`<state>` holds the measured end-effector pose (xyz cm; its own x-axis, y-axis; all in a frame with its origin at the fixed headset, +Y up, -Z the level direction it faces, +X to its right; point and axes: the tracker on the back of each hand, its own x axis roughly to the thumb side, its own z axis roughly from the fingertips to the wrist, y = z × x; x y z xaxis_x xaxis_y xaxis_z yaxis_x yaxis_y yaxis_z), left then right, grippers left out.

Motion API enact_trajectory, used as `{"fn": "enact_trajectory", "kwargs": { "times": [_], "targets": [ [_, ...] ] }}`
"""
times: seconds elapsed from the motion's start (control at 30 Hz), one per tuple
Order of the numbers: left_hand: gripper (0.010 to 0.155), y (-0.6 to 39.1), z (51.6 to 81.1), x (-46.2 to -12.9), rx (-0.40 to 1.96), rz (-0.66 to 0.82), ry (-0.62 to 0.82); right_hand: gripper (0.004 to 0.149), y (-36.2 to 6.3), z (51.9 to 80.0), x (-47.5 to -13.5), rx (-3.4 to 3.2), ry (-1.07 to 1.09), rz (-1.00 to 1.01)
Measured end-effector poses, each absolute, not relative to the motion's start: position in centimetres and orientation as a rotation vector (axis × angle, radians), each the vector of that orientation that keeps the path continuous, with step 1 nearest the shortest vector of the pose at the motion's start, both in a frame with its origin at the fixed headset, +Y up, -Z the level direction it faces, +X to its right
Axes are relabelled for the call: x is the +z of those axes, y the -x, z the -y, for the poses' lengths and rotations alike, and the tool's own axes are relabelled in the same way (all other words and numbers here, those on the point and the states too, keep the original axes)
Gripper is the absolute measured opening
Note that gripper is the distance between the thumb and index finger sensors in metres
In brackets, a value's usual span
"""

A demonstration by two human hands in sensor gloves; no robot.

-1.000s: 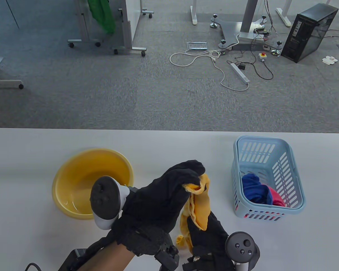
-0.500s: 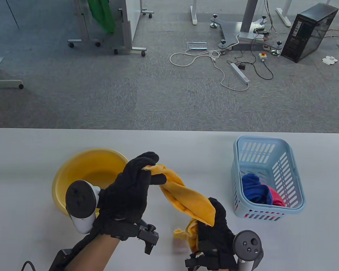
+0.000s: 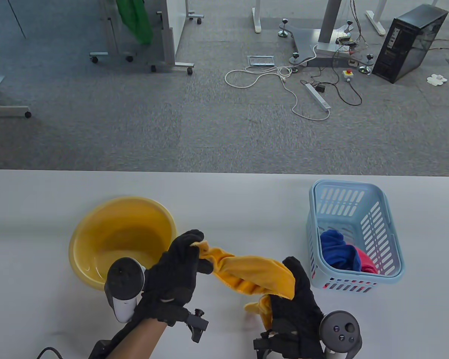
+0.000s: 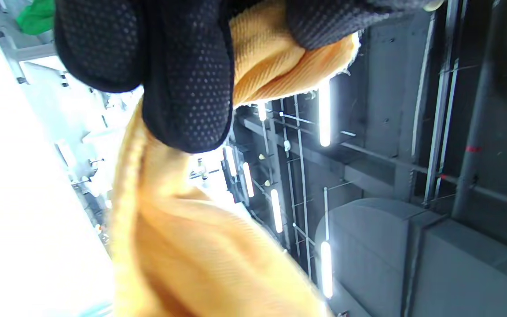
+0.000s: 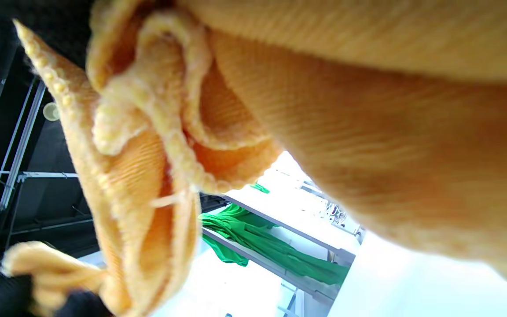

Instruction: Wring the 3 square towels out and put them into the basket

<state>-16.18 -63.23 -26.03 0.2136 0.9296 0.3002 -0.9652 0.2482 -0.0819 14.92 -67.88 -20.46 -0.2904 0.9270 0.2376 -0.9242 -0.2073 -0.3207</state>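
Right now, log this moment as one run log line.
step: wringing | yellow towel: gripped by left hand and right hand | basket: blue towel, red towel inside | basin: towel-free

Yellow towel [image 3: 252,275]: ribbed terry cloth. Basin [image 3: 97,239]: glossy plastic. Basket [image 3: 381,224]: slotted plastic. Table [image 3: 224,194]: smooth, matt.

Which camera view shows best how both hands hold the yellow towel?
The table view: the left hand and right hand each grip one end of the yellow towel. The left wrist view shows only left fingers curled round it; the right wrist view mostly cloth.
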Motion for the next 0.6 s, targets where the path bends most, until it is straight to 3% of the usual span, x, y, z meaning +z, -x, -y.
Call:
{"fn": "enact_trajectory", "kwargs": {
  "times": [0.6],
  "targets": [
    [0.045, 16.6, 73.9, -26.3, 1.295, 0.039, -0.042, 0.062, -15.2, 66.9, -20.0, 1.815, -0.059, 0.554]
  ]
}}
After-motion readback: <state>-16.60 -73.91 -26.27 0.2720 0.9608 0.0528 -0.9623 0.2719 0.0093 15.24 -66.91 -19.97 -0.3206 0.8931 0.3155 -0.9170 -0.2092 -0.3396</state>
